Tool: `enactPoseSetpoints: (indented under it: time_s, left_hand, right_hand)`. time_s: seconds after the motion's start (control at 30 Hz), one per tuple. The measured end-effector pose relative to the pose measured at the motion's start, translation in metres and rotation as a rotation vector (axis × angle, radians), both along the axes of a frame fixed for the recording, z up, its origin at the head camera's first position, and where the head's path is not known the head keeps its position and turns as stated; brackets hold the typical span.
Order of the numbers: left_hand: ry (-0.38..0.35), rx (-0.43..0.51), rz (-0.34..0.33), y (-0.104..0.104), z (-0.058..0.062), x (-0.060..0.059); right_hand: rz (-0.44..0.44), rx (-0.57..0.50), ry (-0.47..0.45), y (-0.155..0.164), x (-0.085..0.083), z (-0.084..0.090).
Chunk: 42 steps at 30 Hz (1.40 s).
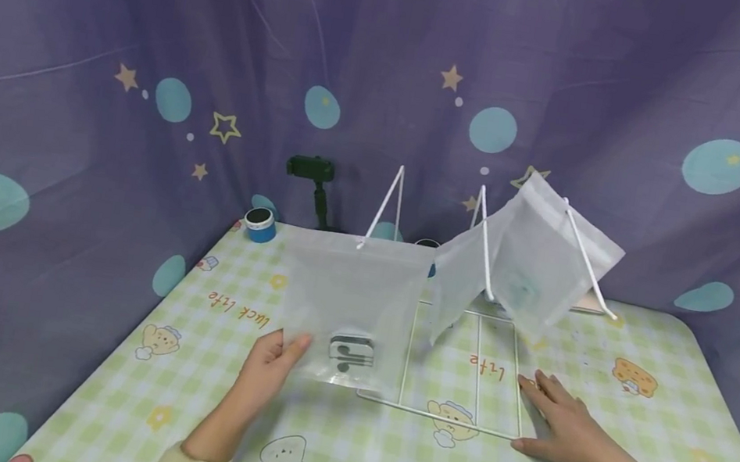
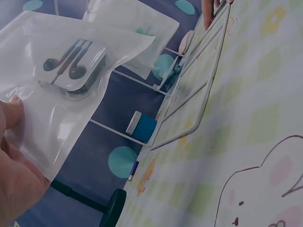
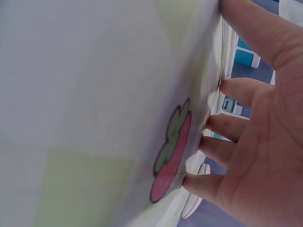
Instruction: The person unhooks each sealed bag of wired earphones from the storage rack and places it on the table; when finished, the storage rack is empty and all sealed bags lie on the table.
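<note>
Pinching the earphone bag (image 1: 326,288) low in the left grip (image 1: 276,356), at the left of the rack (image 1: 479,365); spreading the right grip (image 1: 565,428) against its right side, leaving room toward the right edge of the surface (image 1: 658,453).

Curtained-off nook around me, homelike in its furnishings; I can't tell which room. Purple star-print curtain (image 1: 397,37) across upper frame; checked cartoon-print tablecloth (image 1: 347,441) below.

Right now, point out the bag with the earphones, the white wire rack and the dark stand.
Bag (image 1: 354,296): head view, its bare front.
Wire rack (image 1: 478,369): head view, a middle base bar.
Dark stand (image 1: 320,199): head view, its pole.
</note>
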<state>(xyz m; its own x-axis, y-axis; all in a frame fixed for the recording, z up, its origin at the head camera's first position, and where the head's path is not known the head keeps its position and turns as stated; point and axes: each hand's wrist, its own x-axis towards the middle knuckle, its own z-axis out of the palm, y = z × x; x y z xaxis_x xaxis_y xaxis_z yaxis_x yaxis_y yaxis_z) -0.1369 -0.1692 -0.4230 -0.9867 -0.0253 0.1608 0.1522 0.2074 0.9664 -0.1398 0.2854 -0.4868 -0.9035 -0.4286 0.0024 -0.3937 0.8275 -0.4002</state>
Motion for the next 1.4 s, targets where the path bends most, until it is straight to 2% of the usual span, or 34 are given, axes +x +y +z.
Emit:
enactPoseSetpoints:
  time_s: [0.13,0.27,0.37,0.53,0.63,0.77,0.87,0.93,1.03,1.13,1.27,1.4]
  left_hand:
    - [0.002,0.015,-0.002,-0.003,0.002,0.012]
    - [0.013,0.035,-0.027,-0.006,0.007,0.018]
    - [0.069,0.049,-0.077,-0.011,0.014,0.021]
    - [0.189,0.133,-0.167,-0.031,0.025,0.025]
    - [0.243,0.213,-0.170,-0.048,0.029,0.022]
    - [0.256,0.357,-0.118,-0.072,0.027,0.018]
    - [0.201,0.425,-0.084,-0.087,0.019,0.013]
    - [0.126,0.413,-0.053,-0.094,0.013,0.010]
    - [-0.033,0.317,0.018,-0.098,0.005,0.002]
    - [-0.203,0.192,0.057,-0.095,-0.004,-0.008]
    - [-0.348,0.075,0.041,-0.087,-0.016,-0.023]
    - [-0.407,0.028,-0.001,-0.080,-0.028,-0.036]
  right_hand:
    - [-0.003,0.005,0.003,0.000,0.000,0.001]
    - [0.000,0.008,0.013,-0.001,0.001,0.003]
    - [0.001,0.009,0.008,-0.002,0.001,0.003]
    - [0.000,0.004,0.002,-0.002,0.002,0.002]
    - [-0.002,0.009,0.002,-0.001,0.001,0.001]
    - [-0.009,0.019,-0.007,0.001,-0.001,-0.001]
    - [-0.009,0.017,-0.020,0.001,-0.002,-0.001]
    - [-0.008,0.014,-0.025,0.001,-0.002,-0.001]
    - [-0.008,0.011,-0.028,0.002,-0.003,0.000]
    - [-0.005,0.011,-0.021,0.001,-0.002,-0.001]
    - [-0.004,0.007,-0.011,0.001,-0.002,0.000]
    - [-0.007,-0.004,-0.019,0.000,-0.001,0.002]
